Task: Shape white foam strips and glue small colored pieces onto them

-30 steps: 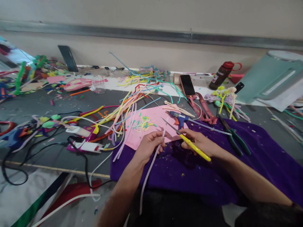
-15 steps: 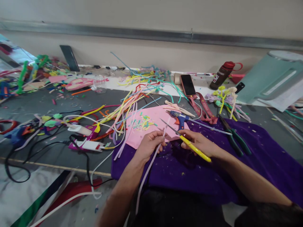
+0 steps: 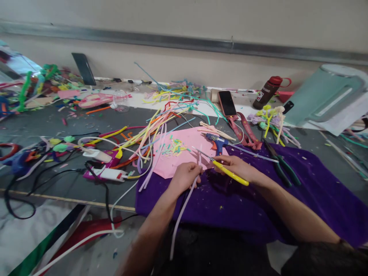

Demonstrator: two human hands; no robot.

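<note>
- While the left hand (image 3: 184, 177) pinches a pale lilac strip (image 3: 181, 214) over the purple cloth (image 3: 316, 191), the strip's long axis runs from its tip by the scissors down toward the person.
- Right hand (image 3: 238, 168) grips yellow-handled scissors (image 3: 220, 166), blades pointing up-left over the pink sheet (image 3: 172, 161), which carries small cut scraps.
</note>
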